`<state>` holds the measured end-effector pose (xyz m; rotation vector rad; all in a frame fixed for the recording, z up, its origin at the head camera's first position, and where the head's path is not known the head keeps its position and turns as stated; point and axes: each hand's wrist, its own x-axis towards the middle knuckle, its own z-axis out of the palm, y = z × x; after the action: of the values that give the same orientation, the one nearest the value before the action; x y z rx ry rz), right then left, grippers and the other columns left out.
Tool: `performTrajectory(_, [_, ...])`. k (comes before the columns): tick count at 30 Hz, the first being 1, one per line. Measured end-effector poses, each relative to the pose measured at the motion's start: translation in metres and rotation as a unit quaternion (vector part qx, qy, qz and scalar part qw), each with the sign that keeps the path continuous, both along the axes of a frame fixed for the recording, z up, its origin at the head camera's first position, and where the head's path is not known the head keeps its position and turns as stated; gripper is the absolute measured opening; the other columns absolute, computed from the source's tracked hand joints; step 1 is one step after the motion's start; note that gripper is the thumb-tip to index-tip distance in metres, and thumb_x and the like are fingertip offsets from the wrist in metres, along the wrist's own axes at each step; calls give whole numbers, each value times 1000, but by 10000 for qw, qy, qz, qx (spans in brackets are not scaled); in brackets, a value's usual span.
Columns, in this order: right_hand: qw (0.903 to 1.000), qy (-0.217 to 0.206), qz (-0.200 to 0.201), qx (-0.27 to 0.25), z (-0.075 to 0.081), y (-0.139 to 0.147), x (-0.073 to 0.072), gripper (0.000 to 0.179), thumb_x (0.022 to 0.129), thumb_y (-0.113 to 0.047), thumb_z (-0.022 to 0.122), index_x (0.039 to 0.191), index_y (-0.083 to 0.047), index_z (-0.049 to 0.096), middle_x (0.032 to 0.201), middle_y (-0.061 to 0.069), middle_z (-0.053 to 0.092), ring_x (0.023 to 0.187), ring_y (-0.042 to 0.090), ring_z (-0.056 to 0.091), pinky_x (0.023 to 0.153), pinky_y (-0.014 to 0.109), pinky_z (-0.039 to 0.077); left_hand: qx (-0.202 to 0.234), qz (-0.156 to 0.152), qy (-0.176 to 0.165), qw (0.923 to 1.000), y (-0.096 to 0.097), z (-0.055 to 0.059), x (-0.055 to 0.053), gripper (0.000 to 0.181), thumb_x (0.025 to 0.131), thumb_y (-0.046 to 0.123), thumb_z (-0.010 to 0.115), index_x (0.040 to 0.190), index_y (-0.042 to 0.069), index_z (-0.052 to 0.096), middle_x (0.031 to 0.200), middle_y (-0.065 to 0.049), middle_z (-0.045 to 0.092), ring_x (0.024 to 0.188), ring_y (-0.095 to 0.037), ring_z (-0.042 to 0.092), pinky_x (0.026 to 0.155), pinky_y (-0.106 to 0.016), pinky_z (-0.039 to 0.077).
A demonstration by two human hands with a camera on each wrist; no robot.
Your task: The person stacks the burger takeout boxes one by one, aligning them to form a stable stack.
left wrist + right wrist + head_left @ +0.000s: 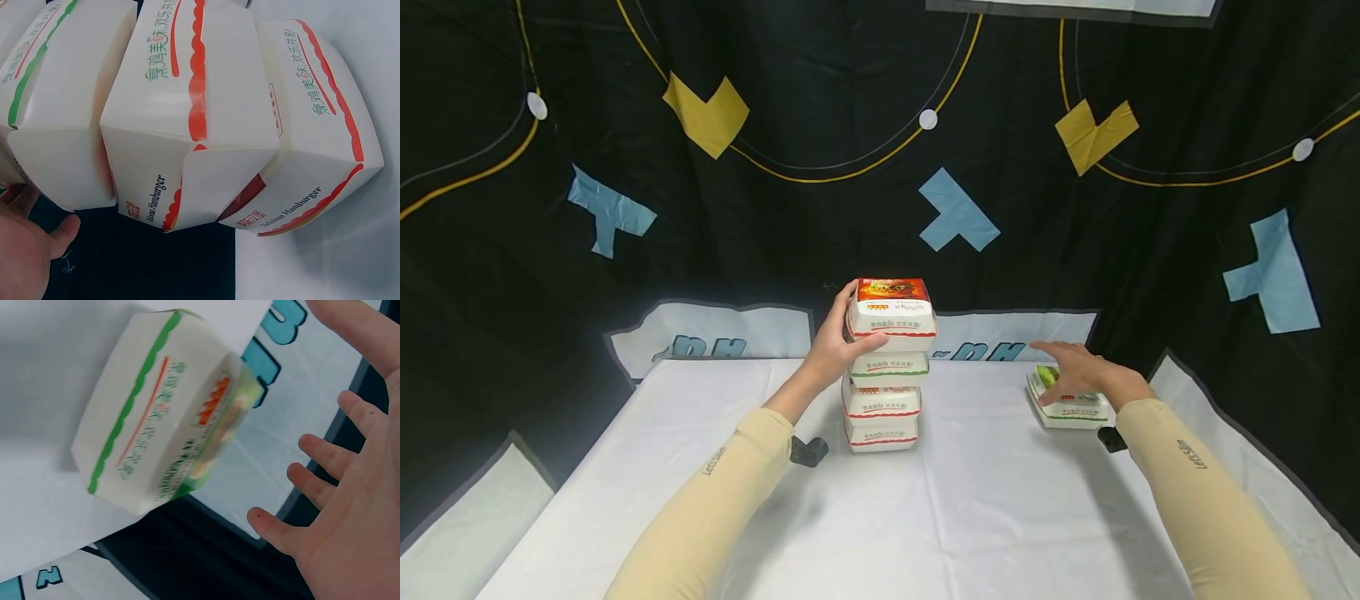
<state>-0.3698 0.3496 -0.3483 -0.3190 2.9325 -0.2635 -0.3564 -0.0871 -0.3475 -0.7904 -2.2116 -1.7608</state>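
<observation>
Several paper hamburger boxes stand in one stack at the middle of the table. A box with a red-orange lid [892, 321] is on top, and my left hand [835, 343] grips its left side, thumb across the front. Under it come a green-edged box [891, 368] and two red-edged boxes, the upper one [882, 402] resting on the lowest [882, 433]. The stack looks slightly uneven. My right hand [1081, 372], fingers spread, hovers over another green-edged box [1075, 412] on the right. In the right wrist view that box [144, 412] is apart from the fingers.
A white cloth covers the table [1000, 517]. Behind it hangs a black curtain [820, 242] with blue and gold tape shapes. White panels with blue lettering [985, 350] line the table's back edge.
</observation>
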Motion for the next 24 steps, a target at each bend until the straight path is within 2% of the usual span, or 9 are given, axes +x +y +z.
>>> performTrajectory(5, [10000,6,14,-27,-9,7,-2,110,72,-56,84,159,-17,27,160,29,25,141,53,22,102,85,18,-33,85,20,10000,-1,-1,-1,94,90,26,74,160,34,12,157,-2,36,139,-22,40,108,-54,44])
performTrajectory(10, [9998,-175,-110,-73,-18,15,-2,110,75,-52,84,160,-16,24,161,28,22,142,52,20,103,84,17,-60,92,30,9999,-1,-4,-2,92,90,33,74,159,37,14,156,0,38,137,-21,42,107,-55,44])
performTrajectory(16, [9999,-136,-73,15,-26,21,0,108,76,-48,85,158,-10,26,158,31,27,137,52,25,102,82,24,-35,100,23,9999,-1,-4,-2,93,89,31,75,159,38,14,154,0,40,135,-21,44,106,-54,45])
performTrajectory(24, [9998,-124,-55,-122,-37,27,0,108,73,-45,87,156,-7,30,154,31,32,132,51,30,104,77,31,-23,126,-10,9999,-1,-3,0,93,89,30,75,159,38,14,154,1,39,135,-21,44,106,-54,46])
